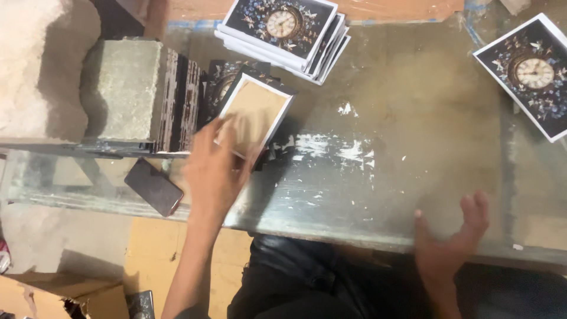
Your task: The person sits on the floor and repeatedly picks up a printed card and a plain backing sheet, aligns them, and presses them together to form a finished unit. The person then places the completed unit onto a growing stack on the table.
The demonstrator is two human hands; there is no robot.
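Note:
My left hand point(214, 168) reaches forward over the glass table point(378, 177) and grips the near edge of a rectangular panel point(257, 109) turned brown side up, with a white border. The panel leans on a row of similar panels point(183, 97) standing on edge. My right hand point(452, 239) rests at the table's near edge with fingers spread, holding nothing. A stack of dark clock-print panels point(283, 32) lies flat at the back, and a single clock-print panel point(531, 74) lies at the far right.
A grey stone block point(127, 88) stands against the upright panels at the left. A dark phone point(153, 187) lies near the table's front left edge. A rough pale slab point(35, 65) is at far left. Cardboard point(59, 295) lies on the floor below.

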